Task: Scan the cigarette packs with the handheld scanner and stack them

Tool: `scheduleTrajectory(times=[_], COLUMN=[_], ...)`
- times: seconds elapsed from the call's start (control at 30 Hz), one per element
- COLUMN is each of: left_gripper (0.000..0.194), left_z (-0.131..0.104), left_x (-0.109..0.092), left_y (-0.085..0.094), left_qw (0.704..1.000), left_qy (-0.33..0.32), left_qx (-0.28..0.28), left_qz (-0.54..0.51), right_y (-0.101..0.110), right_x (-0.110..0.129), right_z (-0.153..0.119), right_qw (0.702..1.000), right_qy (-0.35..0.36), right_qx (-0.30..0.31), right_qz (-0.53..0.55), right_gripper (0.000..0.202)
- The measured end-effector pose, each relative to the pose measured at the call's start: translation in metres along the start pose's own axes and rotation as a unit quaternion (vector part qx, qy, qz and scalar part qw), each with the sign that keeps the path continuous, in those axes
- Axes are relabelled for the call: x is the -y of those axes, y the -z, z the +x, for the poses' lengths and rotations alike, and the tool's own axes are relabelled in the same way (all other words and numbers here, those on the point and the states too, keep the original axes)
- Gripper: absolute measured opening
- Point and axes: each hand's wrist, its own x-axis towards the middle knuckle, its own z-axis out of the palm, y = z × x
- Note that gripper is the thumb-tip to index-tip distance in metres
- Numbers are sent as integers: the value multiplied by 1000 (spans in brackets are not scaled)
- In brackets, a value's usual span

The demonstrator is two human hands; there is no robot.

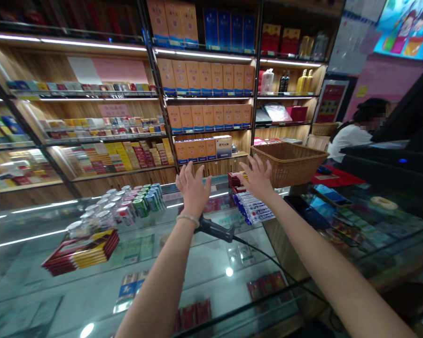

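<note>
My left hand [193, 188] is raised over the glass counter with its fingers spread and nothing in it. Below its wrist lies a black handheld barcode scanner [216, 230], its cable running toward the front right; part of the scanner is hidden by my wrist. My right hand [256, 177] reaches forward, fingers apart, holding nothing that I can see. It is above a stack of blue-and-white packets [252, 210] and nearest to the wicker basket [291, 164] behind it. Some dark red packs [234, 180] sit between my hands, partly covered by the right one.
On the glass counter [155, 291] at left stand several clear-lidded containers [104, 206], small green packs [144, 202] and stacked red-and-yellow packs [88, 251]. Phones [331, 195] lie at right beside a dark monitor [409, 112]. Shelves of orange boxes [200, 77] line the back; a person [341, 136] sits at right.
</note>
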Motion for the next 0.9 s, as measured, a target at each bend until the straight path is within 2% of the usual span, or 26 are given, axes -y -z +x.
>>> scheduleTrajectory(times=[0.2,0.33,0.53,0.7,0.8,0.9], left_gripper=[51,53,53,56,59,60], left_z=[10,11,7,3,-1,-3], left_x=[-35,-47,-50,-50,-50,-51], left_y=[-39,-58,-69,-80,-88,-95], left_qw=[999,999,998,995,989,975], left_qy=[21,38,33,25,22,20], left_qx=[17,29,56,101,146,218], left_qz=[-21,-24,-18,-2,10,28], right_y=[-24,-35,-45,-52,-56,-58], right_x=[-30,-43,-53,-57,-62,-66], right_z=[-4,-11,-19,-23,-26,-27], right_qw=[999,999,998,997,995,990], right_qy=[-32,-28,-43,-40,-49,-57], right_qx=[4,8,32,48,76,116], right_qz=[-24,-39,-40,-44,-50,-60], right_gripper=[52,50,49,49,51,56])
